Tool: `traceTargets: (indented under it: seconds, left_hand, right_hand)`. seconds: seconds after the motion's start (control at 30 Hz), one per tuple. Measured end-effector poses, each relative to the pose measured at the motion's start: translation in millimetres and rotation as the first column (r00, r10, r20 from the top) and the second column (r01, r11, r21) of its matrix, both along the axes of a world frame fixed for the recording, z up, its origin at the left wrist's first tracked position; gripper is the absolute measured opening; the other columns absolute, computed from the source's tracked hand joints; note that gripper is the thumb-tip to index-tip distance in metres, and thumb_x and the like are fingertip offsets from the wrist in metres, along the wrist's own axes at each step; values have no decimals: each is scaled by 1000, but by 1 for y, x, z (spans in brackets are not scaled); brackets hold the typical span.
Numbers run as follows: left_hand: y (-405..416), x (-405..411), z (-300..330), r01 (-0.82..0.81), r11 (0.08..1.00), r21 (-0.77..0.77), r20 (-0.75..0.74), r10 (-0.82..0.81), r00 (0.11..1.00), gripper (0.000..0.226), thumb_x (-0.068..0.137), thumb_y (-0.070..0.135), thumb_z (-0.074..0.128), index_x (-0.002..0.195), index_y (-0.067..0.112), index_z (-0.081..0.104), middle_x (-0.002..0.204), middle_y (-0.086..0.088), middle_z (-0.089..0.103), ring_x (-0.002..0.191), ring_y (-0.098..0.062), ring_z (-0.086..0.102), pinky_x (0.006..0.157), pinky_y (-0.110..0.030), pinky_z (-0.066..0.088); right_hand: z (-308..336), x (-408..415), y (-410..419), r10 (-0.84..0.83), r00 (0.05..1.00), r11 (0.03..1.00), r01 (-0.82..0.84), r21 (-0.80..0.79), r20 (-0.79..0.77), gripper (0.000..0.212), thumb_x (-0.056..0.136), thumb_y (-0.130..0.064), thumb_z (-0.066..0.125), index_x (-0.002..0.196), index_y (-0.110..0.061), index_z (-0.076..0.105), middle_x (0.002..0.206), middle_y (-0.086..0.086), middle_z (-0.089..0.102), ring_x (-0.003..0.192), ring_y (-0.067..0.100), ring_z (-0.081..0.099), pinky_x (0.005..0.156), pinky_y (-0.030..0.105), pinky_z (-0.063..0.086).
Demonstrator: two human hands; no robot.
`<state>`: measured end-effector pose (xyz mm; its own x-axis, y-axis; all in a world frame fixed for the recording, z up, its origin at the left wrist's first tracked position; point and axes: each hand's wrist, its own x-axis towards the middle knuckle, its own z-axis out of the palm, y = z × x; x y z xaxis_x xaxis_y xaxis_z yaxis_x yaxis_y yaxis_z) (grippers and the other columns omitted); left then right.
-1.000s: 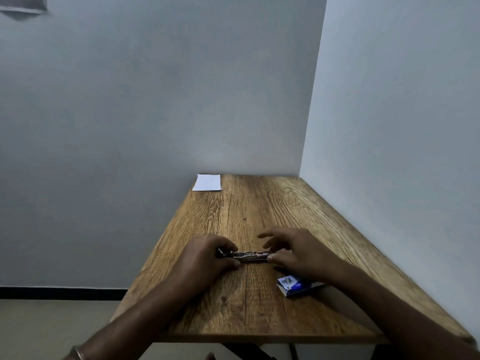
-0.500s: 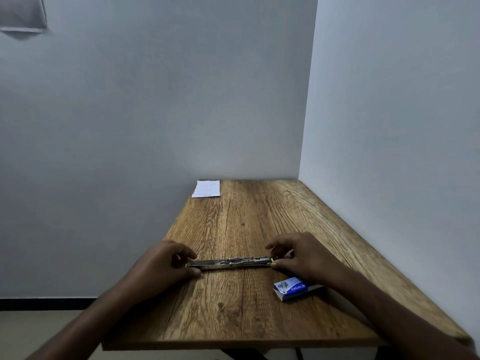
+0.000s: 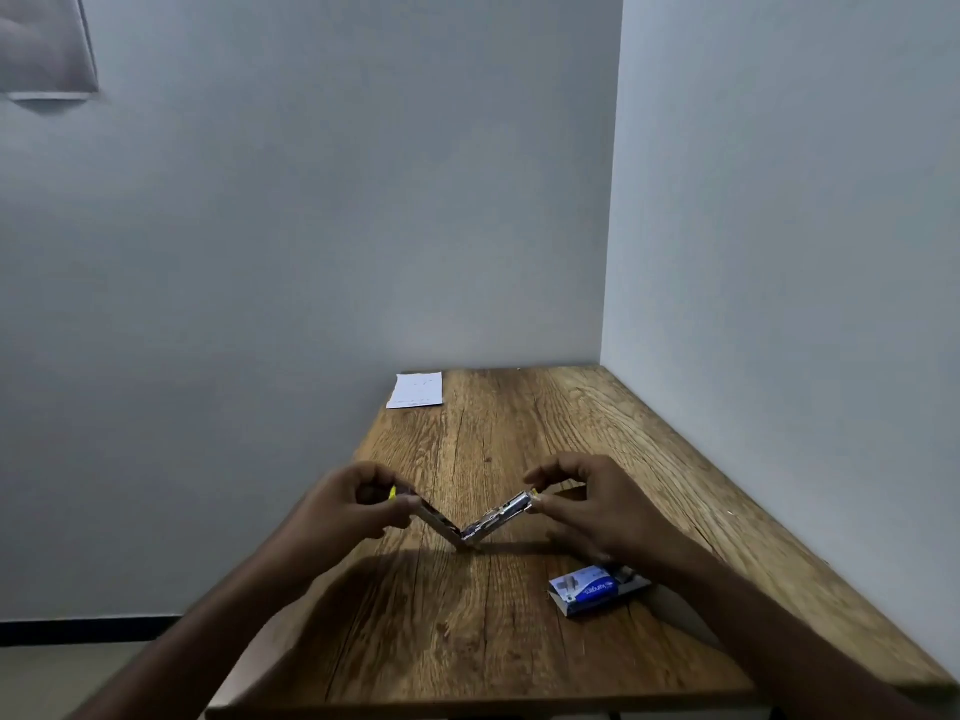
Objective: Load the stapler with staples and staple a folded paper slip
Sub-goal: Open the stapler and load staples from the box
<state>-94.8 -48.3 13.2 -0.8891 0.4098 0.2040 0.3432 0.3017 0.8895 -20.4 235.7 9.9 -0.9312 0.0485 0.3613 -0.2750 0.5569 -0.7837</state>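
Note:
A small metal stapler (image 3: 475, 527) is swung open into a V, its hinge resting on the wooden table (image 3: 519, 641). My left hand (image 3: 348, 504) pinches the left arm's tip, where a yellow bit shows. My right hand (image 3: 592, 504) pinches the tip of the right arm between thumb and fingers. A blue staple box (image 3: 592, 589) lies on the table just under my right wrist, partly open. A white paper slip (image 3: 417, 390) lies flat at the far left corner of the table.
The table stands in a corner, with a grey wall behind it and another along its right side. Its left edge drops to the floor. A grey cloth (image 3: 44, 44) hangs on the wall at the top left.
The stapler was shut, then unfolded flat between my hands. Now both ends are raised and drawn closer, so it forms a V on its hinge.

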Motion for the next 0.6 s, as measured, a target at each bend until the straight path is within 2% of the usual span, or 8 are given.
traceTargets:
  seconds: [0.17, 0.3, 0.43, 0.53, 0.6]
  left_hand:
    - [27, 2, 14, 4, 1000, -24, -77, -5, 997, 20, 79, 31, 77, 93, 18, 72, 82, -1, 76, 70, -7, 69, 60, -19, 52]
    - [47, 6, 19, -12, 997, -80, -158, -1, 987, 14, 79, 32, 78, 86, 21, 73, 76, 3, 76, 69, -6, 71, 57, -17, 52]
    - [56, 6, 19, -28, 998, -64, -147, 19, 989, 12, 80, 28, 78, 82, 18, 72, 73, 4, 76, 67, -8, 73, 55, -19, 54]
    - [60, 8, 18, -58, 996, -66, -147, 48, 988, 18, 78, 30, 80, 82, 14, 72, 73, -3, 76, 65, -12, 73, 54, -23, 56]
    - [63, 8, 19, -80, 995, -55, -140, 72, 988, 22, 76, 30, 82, 82, 11, 72, 70, -5, 75, 62, -15, 73, 53, -24, 56]
  right_hand:
    - [6, -8, -23, 36, 999, 970, -42, -238, -32, 22, 83, -12, 76, 103, -19, 70, 101, -2, 72, 91, 5, 71, 77, 22, 59]
    - [6, -16, -40, 9, 1000, 934, -9, -357, 0, 27, 83, -10, 76, 109, -16, 69, 102, 6, 73, 94, 15, 73, 80, 29, 61]
    - [0, -19, -48, -11, 987, 792, 106, -601, 160, 25, 87, -6, 71, 112, -7, 67, 100, 12, 75, 94, 23, 73, 82, 36, 61]
    - [2, -18, -53, 112, 968, 715, 77, -694, 223, 24, 96, -19, 61, 117, -7, 63, 107, 16, 74, 96, 26, 74, 85, 43, 60]
    - [3, -17, -56, 186, 957, 722, 20, -691, 221, 33, 95, -33, 59, 120, -11, 60, 113, 15, 72, 101, 29, 72, 89, 45, 58]
